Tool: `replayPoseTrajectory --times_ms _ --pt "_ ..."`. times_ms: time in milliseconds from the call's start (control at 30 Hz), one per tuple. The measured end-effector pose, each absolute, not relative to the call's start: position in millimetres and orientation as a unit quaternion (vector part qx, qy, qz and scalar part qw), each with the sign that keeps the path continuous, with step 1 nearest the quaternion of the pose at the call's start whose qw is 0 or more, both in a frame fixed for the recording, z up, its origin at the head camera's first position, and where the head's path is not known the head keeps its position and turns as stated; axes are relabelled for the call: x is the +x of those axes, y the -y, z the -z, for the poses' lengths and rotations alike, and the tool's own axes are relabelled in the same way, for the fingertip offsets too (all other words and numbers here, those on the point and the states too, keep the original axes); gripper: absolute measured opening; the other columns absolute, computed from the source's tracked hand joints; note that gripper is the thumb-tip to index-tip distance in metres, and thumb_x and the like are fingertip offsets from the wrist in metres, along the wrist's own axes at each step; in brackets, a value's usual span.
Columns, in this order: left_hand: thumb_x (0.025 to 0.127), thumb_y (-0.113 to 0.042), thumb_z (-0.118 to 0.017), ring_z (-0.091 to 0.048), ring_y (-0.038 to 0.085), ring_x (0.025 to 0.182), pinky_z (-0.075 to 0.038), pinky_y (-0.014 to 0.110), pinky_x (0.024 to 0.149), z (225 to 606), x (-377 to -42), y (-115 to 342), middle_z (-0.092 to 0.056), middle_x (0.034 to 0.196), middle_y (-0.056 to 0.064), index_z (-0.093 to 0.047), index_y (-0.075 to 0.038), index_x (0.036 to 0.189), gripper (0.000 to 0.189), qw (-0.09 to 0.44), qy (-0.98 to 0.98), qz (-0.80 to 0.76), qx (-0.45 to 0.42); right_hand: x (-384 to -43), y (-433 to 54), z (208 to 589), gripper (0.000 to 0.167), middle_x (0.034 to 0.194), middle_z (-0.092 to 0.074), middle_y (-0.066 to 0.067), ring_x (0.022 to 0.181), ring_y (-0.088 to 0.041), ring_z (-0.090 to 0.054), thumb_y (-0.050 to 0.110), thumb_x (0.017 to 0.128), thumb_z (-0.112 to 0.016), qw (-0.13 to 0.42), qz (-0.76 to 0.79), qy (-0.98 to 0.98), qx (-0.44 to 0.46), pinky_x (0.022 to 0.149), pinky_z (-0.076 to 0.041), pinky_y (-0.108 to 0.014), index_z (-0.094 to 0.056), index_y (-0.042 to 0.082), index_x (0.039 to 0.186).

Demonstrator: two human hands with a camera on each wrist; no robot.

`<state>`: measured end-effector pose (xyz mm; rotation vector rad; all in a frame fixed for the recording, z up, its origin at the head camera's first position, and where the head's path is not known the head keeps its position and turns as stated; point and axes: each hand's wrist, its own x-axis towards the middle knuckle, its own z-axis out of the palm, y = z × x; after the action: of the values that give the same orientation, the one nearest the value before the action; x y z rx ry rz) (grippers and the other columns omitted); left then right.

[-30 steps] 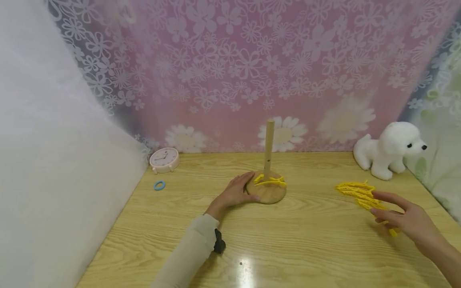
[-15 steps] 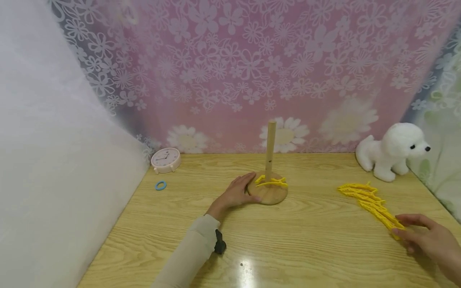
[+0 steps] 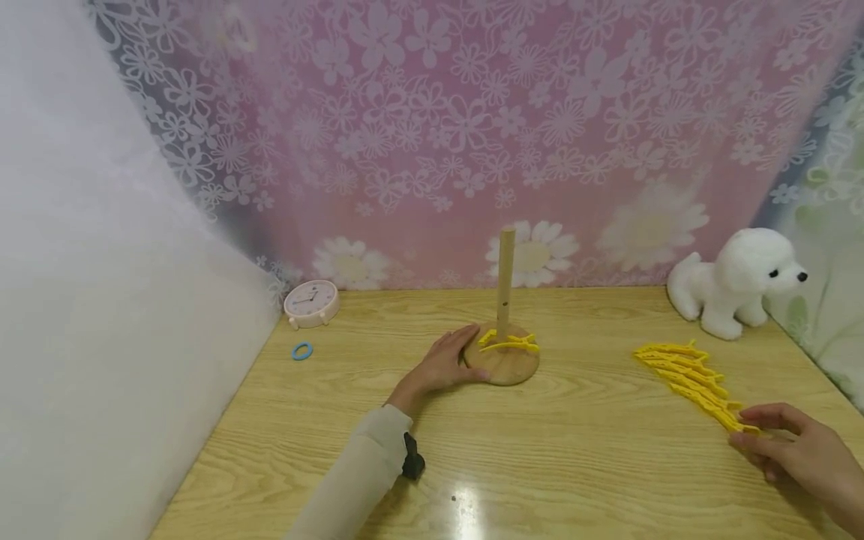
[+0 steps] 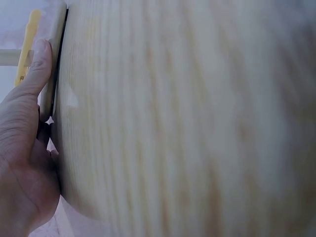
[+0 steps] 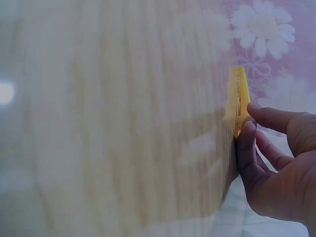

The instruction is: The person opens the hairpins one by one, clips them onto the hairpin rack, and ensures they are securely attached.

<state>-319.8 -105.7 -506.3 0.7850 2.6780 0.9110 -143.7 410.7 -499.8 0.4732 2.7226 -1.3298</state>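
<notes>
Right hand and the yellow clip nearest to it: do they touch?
Touching: the right wrist view shows the right hand pinching the yellow clip by its end.

The yellow clips [image 3: 695, 382] overlap, so their count is not clear (some lie half hidden). The left sleeve [image 3: 354, 469] is cut by the head view's bottom edge

The base [image 3: 506, 371] stands mid-surface [image 3: 574, 465] with its post [image 3: 505, 281] upright on it, one clip [image 3: 520, 344] at the post's foot, and the left fingers [image 3: 464, 334] along its left edge. Rightward, a row of clips [image 3: 685, 367] slants nearer to the right fingers [image 3: 776, 414]. Behind the row sits the toy dog [image 3: 732, 281]. Far left, the ring [image 3: 301, 358] lies before the clock [image 3: 312, 303].
</notes>
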Motion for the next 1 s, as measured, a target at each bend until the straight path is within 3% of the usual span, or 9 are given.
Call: replayPoseTrajectory --times_ms 167,267,400,567,667,767,867,1000 --pt "0.09 -0.059 -0.075 -0.009 0.03 0.161 -0.006 0.049 0.13 506.0 -319.8 105.9 -0.017 0.174 -0.006 -0.018 -0.026 0.169 0.102 0.103 -0.907 -0.311 0.266 -143.0 -413.1 499.2 0.092 0.12 -0.057 -0.032 0.068 -0.022 -0.063 0.047 0.087 -0.084 0.074 0.398 -0.9 0.163 0.058 -0.054 -0.033 -0.042 -0.013 0.142" --pt "0.09 -0.059 -0.075 -0.009 0.03 0.161 -0.006 0.05 0.13 506.1 -320.2 105.6 -0.018 0.174 -0.005 -0.019 -0.025 0.169 0.103 0.101 -0.907 -0.311 0.266 -142.4 -413.0 496.6 0.097 0.118 -0.062 -0.03 0.071 -0.02 -0.063 0.048 0.081 -0.088 0.099 0.384 -0.904 0.162 0.059 -0.053 -0.032 -0.045 -0.015 0.142" --pt "0.09 -0.06 -0.075 -0.009 0.03 0.161 -0.007 0.05 0.13 506.7 -320.4 105.3 -0.018 0.174 -0.005 -0.019 -0.026 0.169 0.103 0.101 -0.907 -0.31 0.266 -140.5 -410.1 493.3 0.09 0.115 -0.065 -0.029 0.074 -0.017 -0.062 0.048 0.08 -0.089 0.1 0.36 -0.917 0.14 0.06 -0.051 -0.028 -0.055 -0.013 0.137" --pt "0.09 -0.061 -0.075 -0.01 0.03 0.161 -0.007 0.05 0.13 507.4 -320.7 105.6 -0.019 0.174 -0.004 -0.018 -0.025 0.169 0.104 0.102 -0.907 -0.309 0.266 -139.0 -408.7 493.5 0.082 0.135 -0.048 -0.043 0.077 -0.013 -0.063 0.046 0.085 -0.086 0.077 0.341 -0.93 0.113 0.061 -0.053 -0.026 -0.056 -0.012 0.135" --pt "0.09 -0.06 -0.075 -0.01 0.029 0.161 -0.007 0.05 0.13 506.9 -320.6 105.6 -0.019 0.174 -0.004 -0.018 -0.024 0.169 0.103 0.101 -0.907 -0.309 0.269 -138.7 -410.8 495.7 0.078 0.126 -0.055 -0.04 0.076 -0.014 -0.068 0.042 0.092 -0.08 0.069 0.361 -0.923 0.114 0.061 -0.057 -0.029 -0.049 -0.013 0.138" --pt "0.09 -0.06 -0.074 -0.01 0.029 0.161 -0.007 0.05 0.13 506.2 -320.8 106.1 -0.018 0.174 -0.004 -0.018 -0.024 0.169 0.103 0.101 -0.906 -0.309 0.271 -138.7 -412.3 497.8 0.07 0.109 -0.066 -0.024 0.072 -0.016 -0.07 0.035 0.1 -0.072 0.059 0.391 -0.911 0.119 0.06 -0.06 -0.033 -0.043 -0.013 0.141" --pt "0.09 -0.059 -0.075 -0.011 0.028 0.161 -0.007 0.05 0.13 505.5 -320.4 106.3 -0.018 0.174 -0.004 -0.018 -0.024 0.169 0.103 0.101 -0.905 -0.311 0.272 -138.3 -411.9 498.1 0.06 0.099 -0.068 -0.008 0.071 -0.016 -0.069 0.03 0.106 -0.061 0.05 0.405 -0.905 0.12 0.06 -0.06 -0.035 -0.04 -0.013 0.142" --pt "0.09 -0.058 -0.076 -0.011 0.027 0.161 -0.007 0.049 0.13 506.4 -320.5 105.3 -0.019 0.173 -0.004 -0.019 -0.024 0.169 0.102 0.098 -0.906 -0.31 0.273 -137.6 -409.0 496.7 0.055 0.095 -0.066 -0.006 0.067 -0.013 -0.064 0.032 0.11 -0.051 0.025 0.383 -0.915 0.125 0.056 -0.057 -0.033 -0.042 -0.012 0.142"
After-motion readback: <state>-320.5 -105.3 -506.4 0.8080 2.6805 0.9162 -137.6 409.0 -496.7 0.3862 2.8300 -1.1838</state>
